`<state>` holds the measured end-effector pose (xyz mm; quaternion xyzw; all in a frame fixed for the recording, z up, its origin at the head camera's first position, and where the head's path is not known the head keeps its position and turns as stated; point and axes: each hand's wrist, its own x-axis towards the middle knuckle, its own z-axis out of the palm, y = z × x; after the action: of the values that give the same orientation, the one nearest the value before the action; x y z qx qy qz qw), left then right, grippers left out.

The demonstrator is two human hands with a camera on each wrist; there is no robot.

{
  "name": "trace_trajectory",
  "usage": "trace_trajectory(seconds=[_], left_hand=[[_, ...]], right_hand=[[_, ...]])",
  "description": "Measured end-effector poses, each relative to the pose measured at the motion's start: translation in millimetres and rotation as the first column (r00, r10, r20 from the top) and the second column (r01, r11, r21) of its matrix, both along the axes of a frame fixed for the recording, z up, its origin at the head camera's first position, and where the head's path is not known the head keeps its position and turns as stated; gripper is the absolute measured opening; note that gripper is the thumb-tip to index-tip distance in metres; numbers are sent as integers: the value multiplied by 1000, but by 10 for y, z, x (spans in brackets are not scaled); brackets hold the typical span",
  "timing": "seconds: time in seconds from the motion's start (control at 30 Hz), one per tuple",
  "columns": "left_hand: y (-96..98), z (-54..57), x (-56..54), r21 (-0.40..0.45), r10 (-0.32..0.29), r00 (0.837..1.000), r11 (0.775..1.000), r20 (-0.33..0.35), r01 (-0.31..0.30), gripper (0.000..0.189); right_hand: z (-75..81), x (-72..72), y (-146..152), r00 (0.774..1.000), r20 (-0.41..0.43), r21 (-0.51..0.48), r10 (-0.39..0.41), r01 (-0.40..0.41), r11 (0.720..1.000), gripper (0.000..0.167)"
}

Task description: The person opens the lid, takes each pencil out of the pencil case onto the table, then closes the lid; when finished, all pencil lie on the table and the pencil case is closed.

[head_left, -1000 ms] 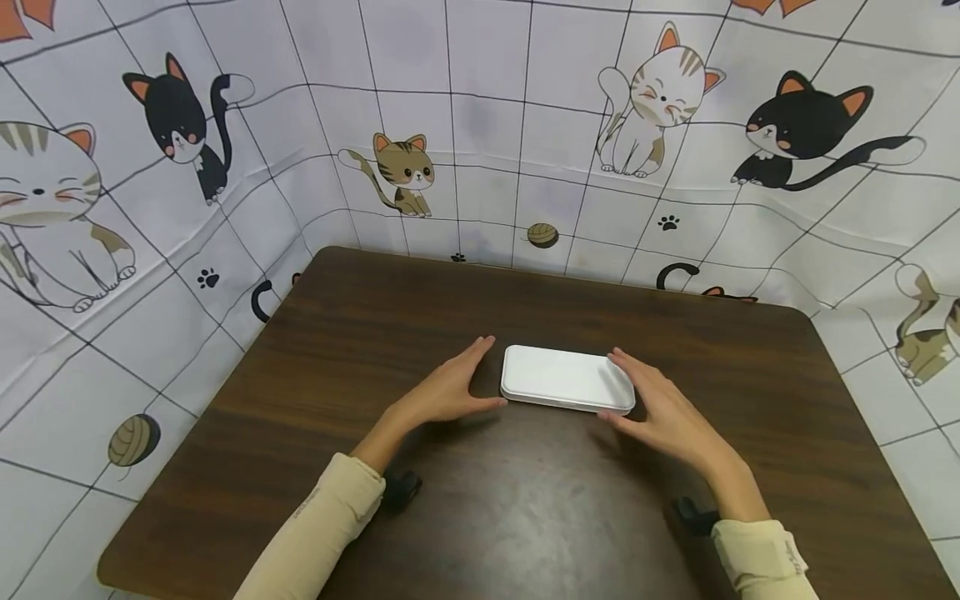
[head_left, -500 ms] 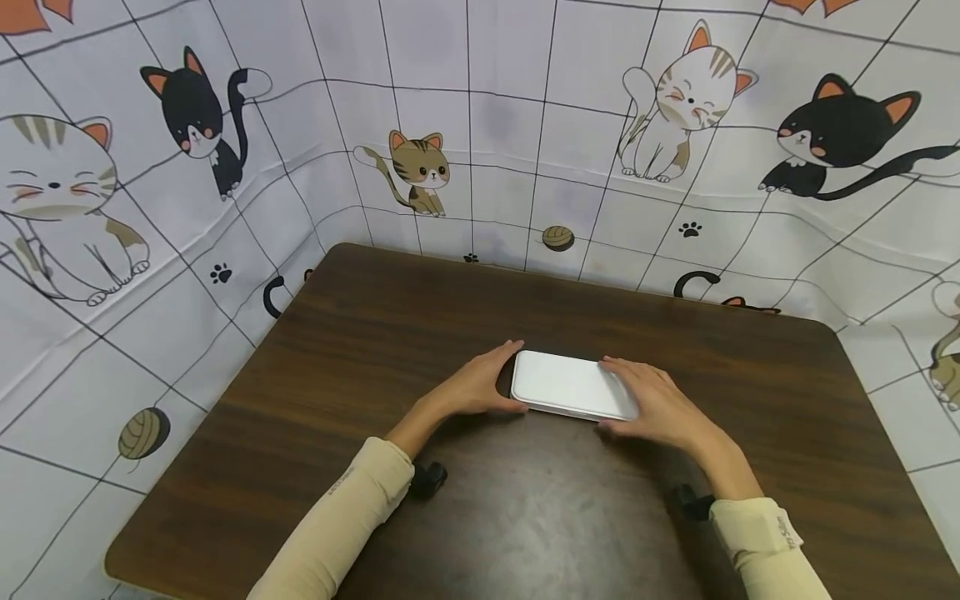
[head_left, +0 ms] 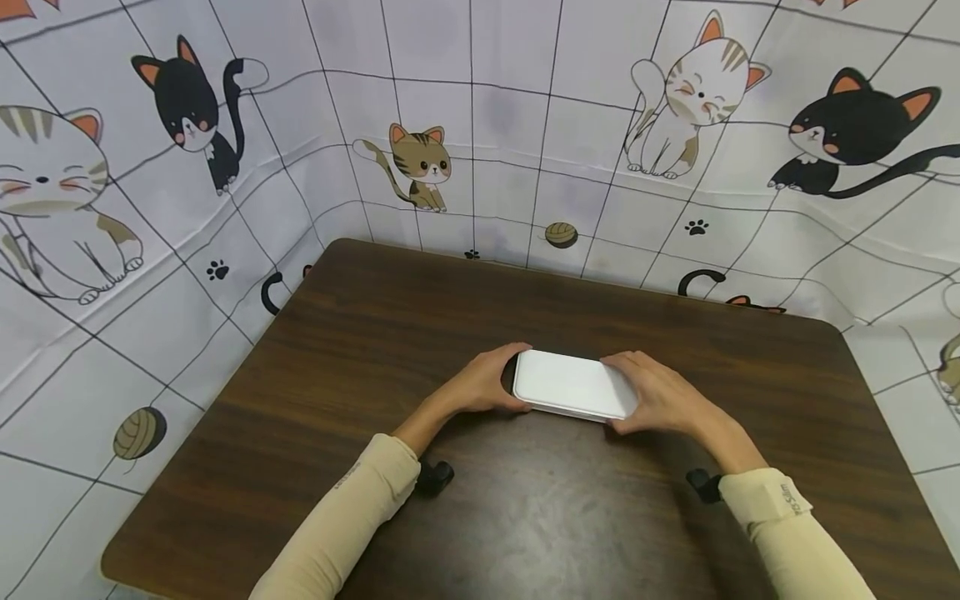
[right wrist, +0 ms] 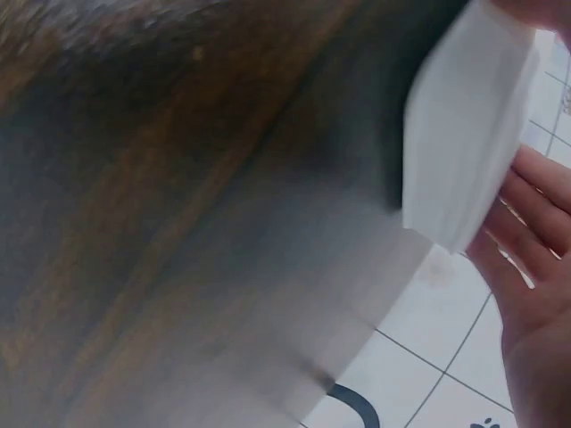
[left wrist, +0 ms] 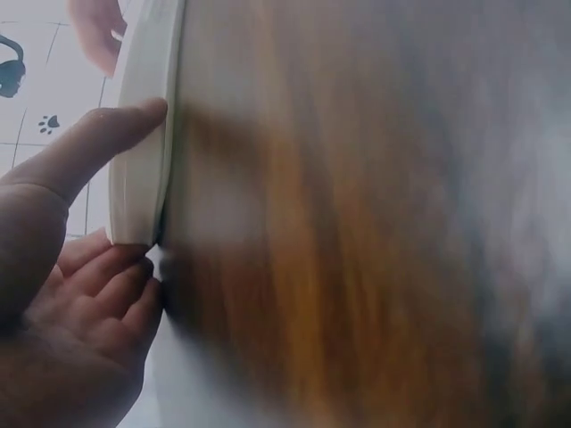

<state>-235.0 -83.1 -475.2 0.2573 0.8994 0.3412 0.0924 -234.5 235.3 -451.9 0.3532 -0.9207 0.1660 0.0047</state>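
Observation:
A flat white box (head_left: 572, 383) with rounded corners lies lengthwise across the brown table. At its left end, my left hand (head_left: 480, 383) grips it, thumb along the near side and fingers at the far corner. My right hand (head_left: 662, 395) holds the other end the same way, covering that corner. From the left wrist, the box's pale side (left wrist: 141, 178) shows a thin seam, and the left thumb (left wrist: 134, 125) presses against it. In the right wrist view the box (right wrist: 468, 134) appears tilted, with the right hand's fingers (right wrist: 535, 205) behind it.
The wood-grain table (head_left: 420, 292) has rounded corners and a glossy patch near the front. Behind and beside it hangs a white cloth (head_left: 495, 125) printed with grid lines and cartoon cats. Dark wrist-worn devices (head_left: 435, 478) sit under both forearms.
Both hands have closed in on the box's ends, the left moving right to reach it. Thumbs and fingers now meet its sides. The head view has shifted slightly.

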Motion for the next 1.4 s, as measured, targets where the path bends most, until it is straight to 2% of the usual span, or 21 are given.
trace_trajectory(seconds=[0.23,0.37,0.47,0.6,0.67,0.73,0.77,0.83,0.9,0.93,1.0,1.07,1.13,1.23,1.33,1.4], left_hand=[[19,26,35,69,24,1000,997,-3,-24,93],[24,-4,32,72,36,999,997,-9,-35,92],[16,-17,23,75,47,999,996,-9,-47,92],[6,-37,18,76,62,998,995,19,-63,94],[2,-50,24,77,67,997,995,50,-71,96],[-3,-58,33,78,75,994,994,81,-81,98],[-5,-60,38,81,78,993,993,93,-85,99],[-9,-59,42,91,79,991,992,105,-89,101],[-13,-52,41,103,81,991,990,102,-92,102],[-11,-49,40,108,81,992,990,99,-92,102],[-6,-41,36,115,83,992,989,90,-93,101],[-1,-37,30,119,85,993,988,84,-94,101],[7,-35,23,116,85,993,989,79,-94,103],[14,-49,14,108,80,994,990,73,-88,108],[14,-73,15,119,84,994,989,67,-92,113],[15,-93,23,140,93,994,985,58,-100,117]], right_hand=[[2,-20,-11,997,-66,9,-25,26,1000,90],[5,-28,-25,997,-75,21,-27,28,999,90],[41,-50,-41,999,-41,36,-21,23,999,90],[120,-94,-39,997,77,30,-10,8,1000,87],[147,-97,-13,991,136,-3,-9,10,1000,84],[164,-74,23,989,148,-63,-8,17,998,79],[170,-51,38,992,129,-96,-10,22,995,75],[187,16,53,999,38,-156,-4,10,988,62],[205,94,37,993,-119,-175,24,-45,984,48],[214,137,23,979,-197,-169,43,-78,982,41],[233,211,-12,936,-341,-136,87,-140,981,32],[258,258,-42,893,-435,-112,112,-177,978,25],[292,271,-51,868,-486,-129,106,-192,973,15],[358,213,-48,852,-522,-194,40,-164,967,11],[410,60,-76,849,-523,-264,-70,-83,961,9],[417,-92,-121,851,-500,-296,-163,8,955,13]])
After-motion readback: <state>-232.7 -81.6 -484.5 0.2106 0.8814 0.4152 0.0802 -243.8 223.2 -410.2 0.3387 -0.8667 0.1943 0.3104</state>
